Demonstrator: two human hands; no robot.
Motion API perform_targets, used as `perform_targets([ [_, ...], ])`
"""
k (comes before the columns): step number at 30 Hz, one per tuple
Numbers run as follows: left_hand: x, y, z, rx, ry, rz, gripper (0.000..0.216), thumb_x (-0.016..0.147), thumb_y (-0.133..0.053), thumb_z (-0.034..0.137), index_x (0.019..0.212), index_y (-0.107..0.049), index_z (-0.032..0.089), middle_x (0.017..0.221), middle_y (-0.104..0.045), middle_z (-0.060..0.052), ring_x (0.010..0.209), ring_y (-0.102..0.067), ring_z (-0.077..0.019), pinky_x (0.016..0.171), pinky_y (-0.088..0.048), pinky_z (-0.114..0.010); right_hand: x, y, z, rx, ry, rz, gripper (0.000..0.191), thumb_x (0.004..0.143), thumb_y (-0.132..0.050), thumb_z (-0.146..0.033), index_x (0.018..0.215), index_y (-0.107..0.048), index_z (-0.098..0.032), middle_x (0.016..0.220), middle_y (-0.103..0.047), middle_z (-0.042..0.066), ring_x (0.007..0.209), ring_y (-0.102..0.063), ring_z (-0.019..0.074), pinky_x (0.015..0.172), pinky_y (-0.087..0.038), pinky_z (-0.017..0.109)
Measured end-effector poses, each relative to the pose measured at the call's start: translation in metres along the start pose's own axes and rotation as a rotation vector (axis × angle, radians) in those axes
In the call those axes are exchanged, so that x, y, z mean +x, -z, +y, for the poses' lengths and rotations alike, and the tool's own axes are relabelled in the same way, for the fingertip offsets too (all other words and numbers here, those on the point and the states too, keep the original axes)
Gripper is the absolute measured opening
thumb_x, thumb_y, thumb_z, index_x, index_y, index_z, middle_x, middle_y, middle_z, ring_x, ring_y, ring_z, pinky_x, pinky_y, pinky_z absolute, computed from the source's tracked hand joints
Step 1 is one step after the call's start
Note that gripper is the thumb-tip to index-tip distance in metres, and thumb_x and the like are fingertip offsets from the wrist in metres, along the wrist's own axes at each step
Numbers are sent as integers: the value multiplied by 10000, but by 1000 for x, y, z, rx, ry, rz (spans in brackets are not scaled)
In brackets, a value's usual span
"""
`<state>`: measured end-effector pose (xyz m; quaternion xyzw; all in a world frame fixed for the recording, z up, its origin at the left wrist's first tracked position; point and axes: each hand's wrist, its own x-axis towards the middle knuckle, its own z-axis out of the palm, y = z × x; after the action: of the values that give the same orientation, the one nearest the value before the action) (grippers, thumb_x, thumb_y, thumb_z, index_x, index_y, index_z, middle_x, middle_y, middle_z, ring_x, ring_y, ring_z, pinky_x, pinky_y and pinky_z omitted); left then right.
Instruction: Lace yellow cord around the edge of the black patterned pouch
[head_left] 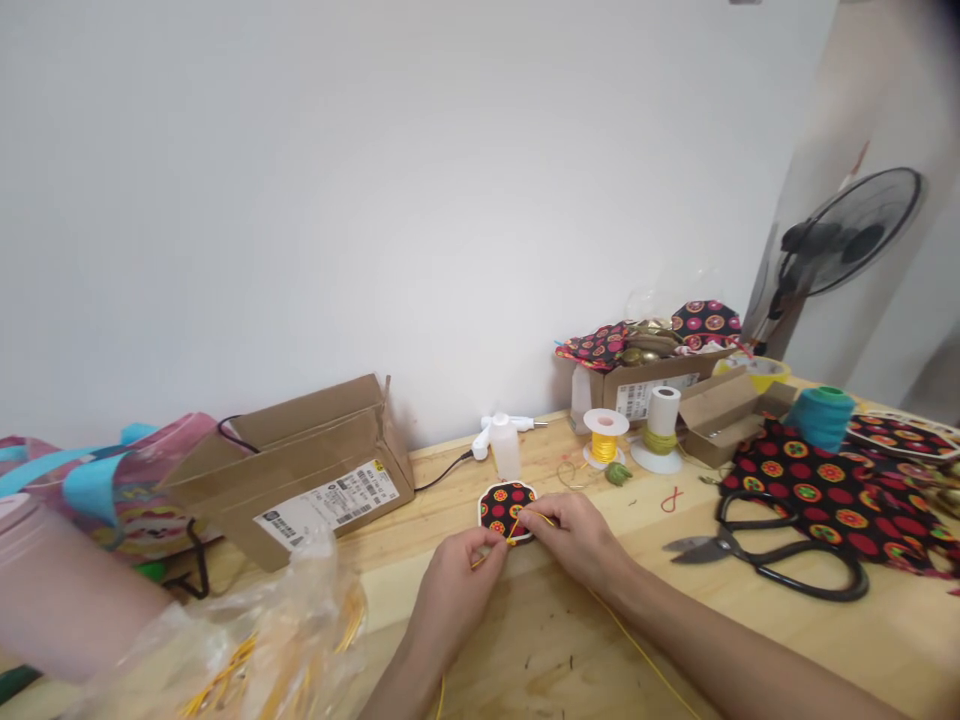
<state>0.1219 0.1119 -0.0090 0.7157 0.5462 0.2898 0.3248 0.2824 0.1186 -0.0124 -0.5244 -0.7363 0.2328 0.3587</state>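
My left hand (463,572) pinches a yellow cord (634,640) close to a small yellow knot. Opposite it, my right hand (568,532) has its thumb and finger closed on the same cord, a little higher. Just behind the fingertips is a small patterned fabric piece (496,508), black with red and orange circles and a white edge. The knot lies over its lower edge. Long ends of cord trail down past both wrists to the bottom of the view. Whether the fingers also grip the fabric piece, I cannot tell.
Black-handled scissors (780,550) lie right, by patterned cloth (817,500) and a teal thread cone (823,418). A yellow spool (604,440), a green spool (660,440) and a white bottle (505,450) stand behind. Left are a cardboard box (300,470) and a plastic bag (300,610).
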Motion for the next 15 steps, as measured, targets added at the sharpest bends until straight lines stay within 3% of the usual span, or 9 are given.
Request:
perform_targets([
  [3,0,1,2,-39,-8,-25,289,733,-446,353,708,-663,163,697,-676,-14,673,-577,-191,577,-382,-230,0,2,-1,-41,-45,8,359,795,-377,-310,528,-564,-160,534,-496,-28,547,-446,101,522,-299,187],
  [15,0,0,-1,-55,-3,-46,316,736,-444,361,722,-681,152,675,-672,-5,661,-575,-197,551,-385,-231,2,6,1,-6,-130,21,292,770,-418,-321,642,-635,-174,670,-612,-3,653,-513,130,561,-326,202],
])
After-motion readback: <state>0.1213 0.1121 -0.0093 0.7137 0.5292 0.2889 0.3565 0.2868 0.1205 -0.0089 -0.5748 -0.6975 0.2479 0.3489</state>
